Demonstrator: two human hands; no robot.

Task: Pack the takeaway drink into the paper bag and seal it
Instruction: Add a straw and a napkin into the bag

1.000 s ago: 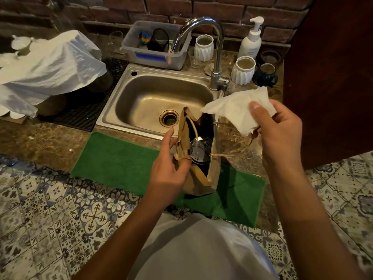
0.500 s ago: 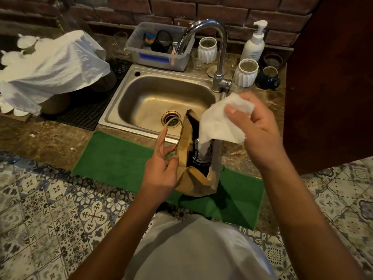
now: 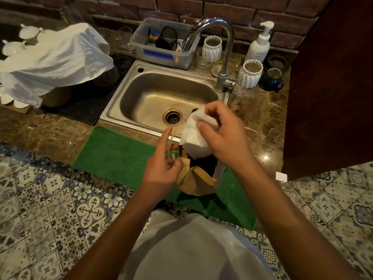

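A brown paper bag (image 3: 198, 181) stands open on the green mat (image 3: 119, 156) in front of the sink. My left hand (image 3: 161, 168) pinches the bag's left rim and its thin handle, index finger stretched out. My right hand (image 3: 224, 138) grips a white paper napkin (image 3: 193, 138) and holds it over the bag's dark mouth, with the napkin's lower end in the opening. The drink inside the bag is hidden by the napkin and my hand.
The steel sink (image 3: 141, 102) with its tall tap (image 3: 226, 49) lies just behind the bag. White ribbed cups (image 3: 250, 74), a dark mug (image 3: 272, 79) and a soap pump (image 3: 260, 43) stand at the back right. A brown cabinet wall (image 3: 331, 87) rises on the right.
My right hand has brought the napkin from up at the right down and left onto the bag's mouth. My left hand keeps hold of the bag's rim.
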